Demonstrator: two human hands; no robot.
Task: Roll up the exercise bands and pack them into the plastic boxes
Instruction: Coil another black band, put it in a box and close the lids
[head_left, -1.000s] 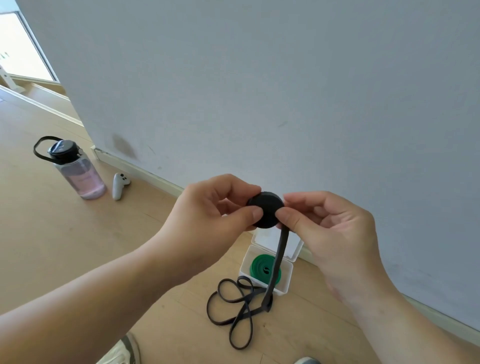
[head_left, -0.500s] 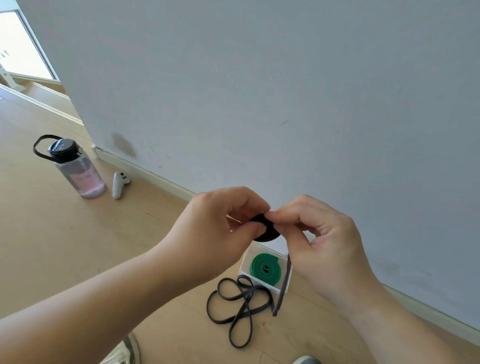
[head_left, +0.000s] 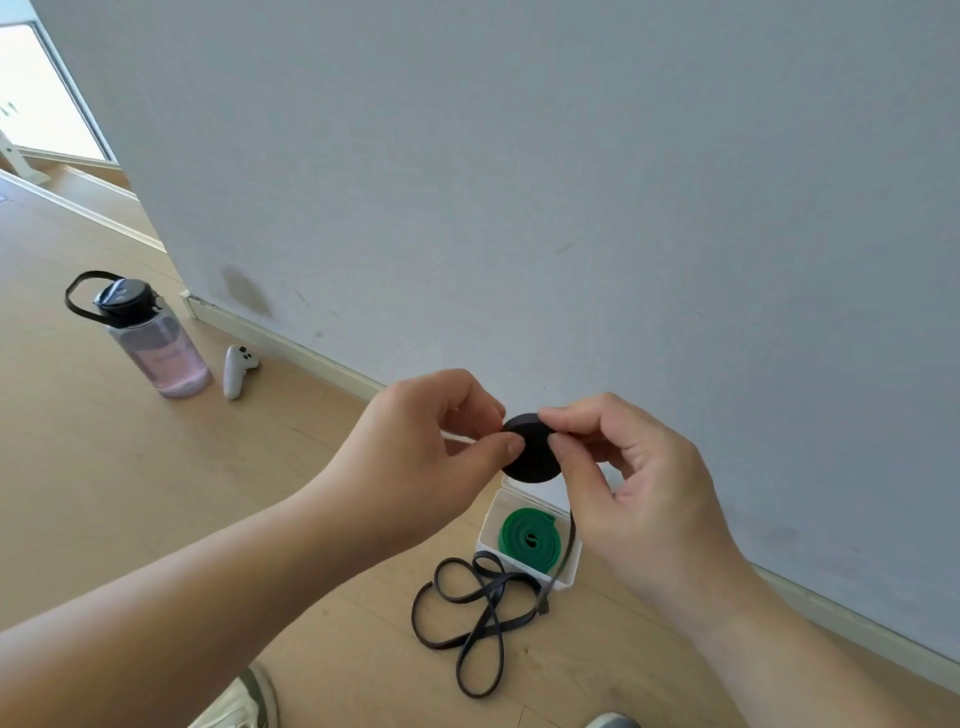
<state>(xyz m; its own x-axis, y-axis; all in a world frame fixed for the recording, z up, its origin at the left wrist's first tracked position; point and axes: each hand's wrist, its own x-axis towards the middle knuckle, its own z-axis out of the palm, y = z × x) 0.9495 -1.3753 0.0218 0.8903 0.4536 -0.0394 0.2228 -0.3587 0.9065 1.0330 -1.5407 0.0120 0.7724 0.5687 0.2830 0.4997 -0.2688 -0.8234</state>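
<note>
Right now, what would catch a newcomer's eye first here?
The left hand and right hand pinch a black rolled band at centre, its loose tail dropping to loops on the floor. Just below, a white plastic box holds a green rolled band; a water bottle stands far left.

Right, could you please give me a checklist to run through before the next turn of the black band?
1. Pinch of the left hand on the black roll: ok.
2. Pinch of the right hand on the same roll: ok.
3. Band fully rolled: not ok; loose loops lie on the floor.
4. Knots in the loose loops: cannot tell; the strands cross one another.
5. Is the plastic box open: ok.
6. Room in that box: cannot tell; the green roll already lies inside.
</note>
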